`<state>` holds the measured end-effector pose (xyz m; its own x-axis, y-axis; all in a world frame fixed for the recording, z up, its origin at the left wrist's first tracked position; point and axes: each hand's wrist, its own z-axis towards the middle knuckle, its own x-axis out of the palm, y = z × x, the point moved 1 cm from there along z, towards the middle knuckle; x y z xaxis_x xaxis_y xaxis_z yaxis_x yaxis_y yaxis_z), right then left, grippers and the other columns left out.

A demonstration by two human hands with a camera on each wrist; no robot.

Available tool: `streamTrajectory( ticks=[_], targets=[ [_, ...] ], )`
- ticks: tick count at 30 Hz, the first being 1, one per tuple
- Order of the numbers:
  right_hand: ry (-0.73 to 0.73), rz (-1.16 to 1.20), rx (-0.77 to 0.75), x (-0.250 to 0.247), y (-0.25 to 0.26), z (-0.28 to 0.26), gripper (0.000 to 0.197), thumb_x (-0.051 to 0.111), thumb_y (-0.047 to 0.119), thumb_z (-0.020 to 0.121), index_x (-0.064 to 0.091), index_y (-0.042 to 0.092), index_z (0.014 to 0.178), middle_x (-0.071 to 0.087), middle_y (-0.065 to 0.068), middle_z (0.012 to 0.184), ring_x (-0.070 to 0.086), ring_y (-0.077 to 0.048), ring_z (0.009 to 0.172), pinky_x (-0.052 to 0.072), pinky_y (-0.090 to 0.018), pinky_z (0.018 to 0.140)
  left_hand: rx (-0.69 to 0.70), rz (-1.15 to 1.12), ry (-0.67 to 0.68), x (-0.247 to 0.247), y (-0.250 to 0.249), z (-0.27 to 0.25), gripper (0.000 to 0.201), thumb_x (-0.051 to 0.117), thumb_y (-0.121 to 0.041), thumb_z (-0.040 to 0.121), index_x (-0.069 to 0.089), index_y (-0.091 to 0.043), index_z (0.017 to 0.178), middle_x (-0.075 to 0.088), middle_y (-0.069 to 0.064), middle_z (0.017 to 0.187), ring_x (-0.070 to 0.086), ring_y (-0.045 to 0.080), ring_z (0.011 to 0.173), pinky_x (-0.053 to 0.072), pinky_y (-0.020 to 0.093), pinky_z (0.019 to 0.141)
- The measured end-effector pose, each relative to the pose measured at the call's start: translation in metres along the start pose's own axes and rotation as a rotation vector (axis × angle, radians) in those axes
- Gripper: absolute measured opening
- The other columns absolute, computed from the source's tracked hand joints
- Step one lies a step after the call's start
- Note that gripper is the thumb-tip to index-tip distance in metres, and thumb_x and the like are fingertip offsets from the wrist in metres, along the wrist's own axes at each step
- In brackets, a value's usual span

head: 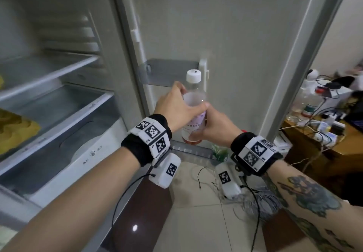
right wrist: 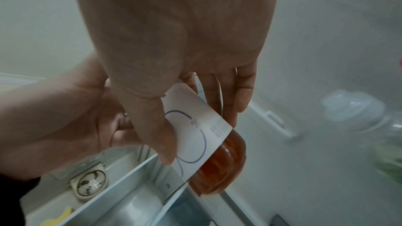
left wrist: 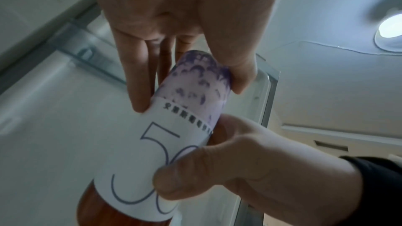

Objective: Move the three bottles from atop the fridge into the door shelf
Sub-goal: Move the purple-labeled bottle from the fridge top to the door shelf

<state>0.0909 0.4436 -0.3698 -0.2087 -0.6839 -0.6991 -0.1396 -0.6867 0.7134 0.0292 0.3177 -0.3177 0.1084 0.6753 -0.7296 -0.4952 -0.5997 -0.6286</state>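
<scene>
A clear bottle (head: 194, 94) with a white cap, a white-and-purple label and orange liquid stands upright in front of the open fridge door. My left hand (head: 174, 103) grips its upper body and my right hand (head: 215, 127) grips the lower part. The bottle's base hangs just above the lower door shelf (head: 186, 150). In the left wrist view, my left hand (left wrist: 174, 16) pinches the bottle (left wrist: 174, 135) near the label's purple end, with my right hand (left wrist: 250, 169) below. In the right wrist view, my right hand (right wrist: 185, 32) wraps the bottle (right wrist: 195, 135) beside my left hand (right wrist: 54, 118).
Another clear bottle (right wrist: 352, 107) with green on it (head: 219, 152) stands at the lower door shelf's right end. A small clear upper door shelf (head: 167, 72) sits behind the cap. Fridge shelves and a yellow item (head: 15, 129) lie left; a cluttered desk (head: 324, 126) and floor cables (head: 255, 202) right.
</scene>
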Motion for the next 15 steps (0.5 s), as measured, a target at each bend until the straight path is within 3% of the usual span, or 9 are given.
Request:
streamTrajectory(
  ticks=[2, 5, 10, 15],
  targets=[
    [0.023, -0.024, 0.041, 0.003, -0.017, 0.007, 0.07, 0.085, 0.03, 0.067, 0.046, 0.023, 0.125, 0.069, 0.003, 0.111, 0.067, -0.02, 0.101, 0.056, -0.039, 0.088, -0.008, 0.004, 0.041, 0.016, 0.005, 0.004, 0.06, 0.073, -0.062, 0.067, 0.045, -0.025, 0.105, 0.056, -0.013, 0.081, 0.061, 0.015, 0.079, 0.044, 0.027, 0.067],
    [0.051, -0.09, 0.068, 0.007, -0.037, 0.017, 0.065, 0.083, 0.034, 0.07, 0.051, 0.022, 0.124, 0.068, 0.002, 0.111, 0.065, -0.021, 0.103, 0.053, -0.034, 0.086, -0.012, 0.007, 0.092, 0.041, 0.015, 0.01, 0.06, 0.075, -0.06, 0.066, 0.045, -0.024, 0.104, 0.062, -0.006, 0.085, 0.062, 0.017, 0.079, 0.042, 0.025, 0.067],
    [-0.033, -0.437, 0.071, 0.004, -0.069, 0.027, 0.071, 0.077, 0.042, 0.073, 0.049, 0.022, 0.135, 0.048, -0.003, 0.136, 0.041, -0.026, 0.127, 0.033, -0.04, 0.101, -0.05, -0.007, 0.174, 0.088, 0.043, 0.018, 0.062, 0.079, -0.052, 0.066, 0.046, -0.023, 0.109, 0.067, -0.003, 0.098, 0.064, 0.02, 0.086, 0.049, 0.027, 0.072],
    [-0.024, -0.555, 0.105, -0.002, -0.101, 0.043, 0.066, 0.069, 0.04, 0.082, 0.045, 0.022, 0.141, 0.046, -0.003, 0.144, 0.04, -0.026, 0.132, 0.03, -0.04, 0.104, -0.095, -0.037, 0.191, 0.124, 0.067, 0.033, 0.056, 0.08, -0.043, 0.069, 0.045, -0.021, 0.107, 0.067, -0.001, 0.097, 0.061, 0.02, 0.084, 0.045, 0.026, 0.07]
  ],
)
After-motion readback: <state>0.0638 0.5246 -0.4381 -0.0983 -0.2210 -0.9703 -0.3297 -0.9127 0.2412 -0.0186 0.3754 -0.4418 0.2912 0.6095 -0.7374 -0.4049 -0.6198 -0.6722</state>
